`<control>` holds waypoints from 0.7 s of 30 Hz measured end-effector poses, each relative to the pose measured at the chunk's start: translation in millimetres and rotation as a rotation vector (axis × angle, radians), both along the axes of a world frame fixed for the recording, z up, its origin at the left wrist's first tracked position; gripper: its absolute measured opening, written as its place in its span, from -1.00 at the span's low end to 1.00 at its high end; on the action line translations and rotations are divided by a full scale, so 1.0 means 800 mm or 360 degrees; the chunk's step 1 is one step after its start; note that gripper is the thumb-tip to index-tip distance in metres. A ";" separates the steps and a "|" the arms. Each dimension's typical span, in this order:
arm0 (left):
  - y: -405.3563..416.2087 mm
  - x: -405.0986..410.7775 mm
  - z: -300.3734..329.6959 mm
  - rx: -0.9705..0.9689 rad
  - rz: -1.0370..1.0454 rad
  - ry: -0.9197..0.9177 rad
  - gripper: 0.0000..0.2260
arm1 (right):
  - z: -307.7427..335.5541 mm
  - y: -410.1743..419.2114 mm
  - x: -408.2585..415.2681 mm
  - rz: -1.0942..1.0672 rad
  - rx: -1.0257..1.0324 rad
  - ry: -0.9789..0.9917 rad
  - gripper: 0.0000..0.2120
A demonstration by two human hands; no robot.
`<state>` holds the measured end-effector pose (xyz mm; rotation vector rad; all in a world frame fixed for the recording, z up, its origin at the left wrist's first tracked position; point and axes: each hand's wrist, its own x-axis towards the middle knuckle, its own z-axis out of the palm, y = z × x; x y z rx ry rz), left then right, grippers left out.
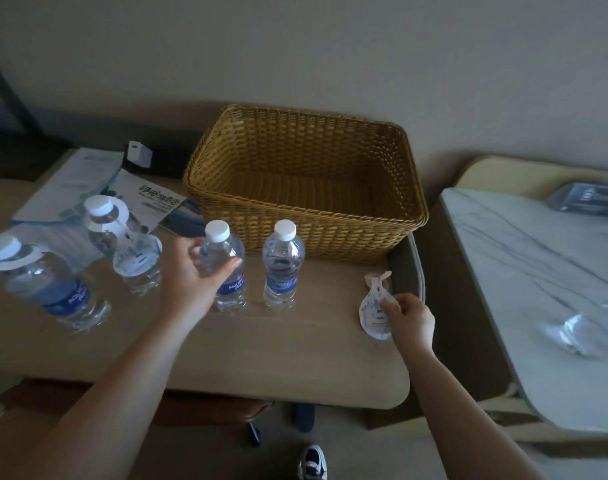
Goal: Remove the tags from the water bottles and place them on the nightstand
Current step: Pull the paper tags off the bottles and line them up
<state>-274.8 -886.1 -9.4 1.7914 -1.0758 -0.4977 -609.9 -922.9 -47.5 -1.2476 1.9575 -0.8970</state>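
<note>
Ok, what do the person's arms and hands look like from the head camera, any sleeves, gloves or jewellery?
Both forearms are bare, with no sleeve in view on either. The left hand and the right hand wear no gloves, and no watch, bracelet or ring shows on the wrists or visible fingers. The only clothing in sight is a dark blue sneaker with white laces, below.

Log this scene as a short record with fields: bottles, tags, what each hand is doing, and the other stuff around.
bottles: four upright on the beige table
still tagged: far-left bottle; second bottle
untagged: third bottle; fourth bottle
left hand: grips the third bottle
right hand: pinches a removed tag at the table's right edge
basket: wicker, behind the bottles
leaflets: back left of the table
marble surface: to the right
</note>
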 end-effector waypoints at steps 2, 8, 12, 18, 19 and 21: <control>0.000 0.001 -0.001 0.0006 -0.0015 0.0012 -0.44 | -0.017 -0.007 0.004 -0.0028 -0.0006 0.0053 -0.91; -0.001 0.003 -0.005 -0.0019 -0.0044 0.0023 -0.45 | -0.044 -0.014 0.012 0.0176 -0.0044 0.0617 -0.76; -0.002 0.004 -0.005 -0.0017 -0.0044 0.0034 -0.48 | -0.054 -0.011 0.010 0.0455 -0.0142 0.1003 -0.76; -0.001 0.002 -0.005 -0.0021 -0.0015 0.0009 -0.49 | -0.070 0.010 0.009 0.0779 -0.0168 0.1070 -0.63; -0.001 0.002 -0.005 -0.0018 -0.0016 0.0016 -0.49 | -0.075 0.014 0.008 0.0820 -0.0099 0.1085 -0.58; -0.001 0.002 -0.005 -0.0011 -0.0018 0.0025 -0.49 | -0.082 0.017 0.005 0.0847 -0.0006 0.1104 -0.47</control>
